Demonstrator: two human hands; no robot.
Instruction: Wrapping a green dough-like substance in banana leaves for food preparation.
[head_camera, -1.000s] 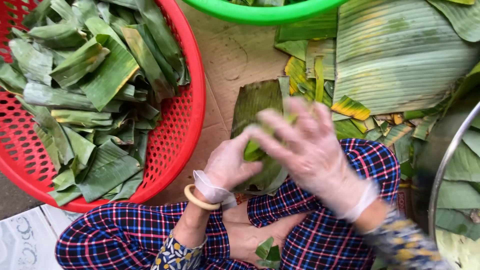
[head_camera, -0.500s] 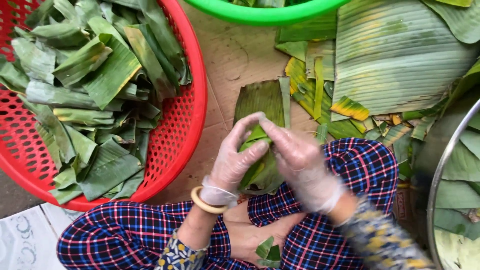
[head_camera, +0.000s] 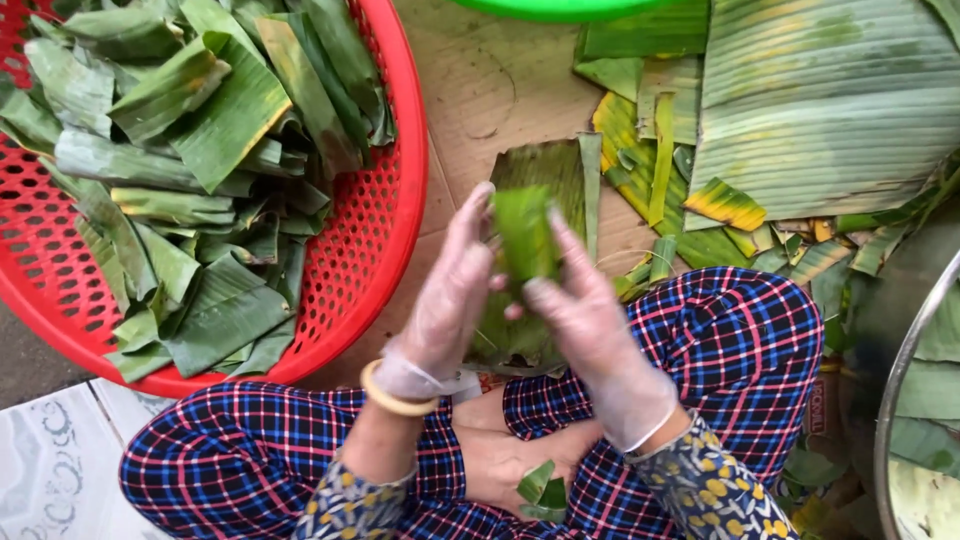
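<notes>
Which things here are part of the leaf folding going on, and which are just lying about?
In use:
left hand and right hand, both gloved, pinching the folded leaf
flat leaf beneath them
red basket of folded leaves

Lying about:
big banana leaf
leaf scraps
green basin rim
metal bowl rim
cardboard

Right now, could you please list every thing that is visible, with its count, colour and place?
folded leaf parcel: one, green, held upright between both hands
leaf sheet: one, dark green, on the cardboard under the hands
red basket: one, left, full of folded green leaf pieces
large banana leaf: one, green and yellowing, top right
leaf scraps: many, yellow-green, right of centre
green basin: one, top edge
metal bowl: one, right edge
cardboard: brown, centre
left hand: clear glove, tan bangle
right hand: clear glove
</notes>
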